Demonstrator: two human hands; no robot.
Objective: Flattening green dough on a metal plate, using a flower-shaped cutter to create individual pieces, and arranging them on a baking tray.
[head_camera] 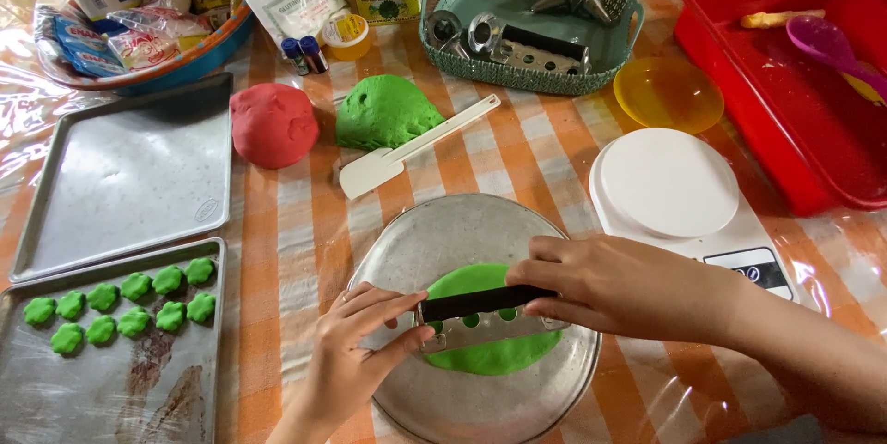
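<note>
I see my left hand [356, 352] pinching one end of a metal cookie press [485, 315], my right hand [601, 282] curled over the other end. Under both hands lies flattened green dough [494, 356] on a round metal plate [443, 241], smooth and glossy.

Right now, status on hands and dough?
Left hand and right hand grip the metal cutter by its ends. Cutter on flat green dough in round pan. Nothing in the way.

Green dough cookies [120, 307]: ten. Baking trays [129, 176]: two. Dough balls [273, 124]: two.
</note>
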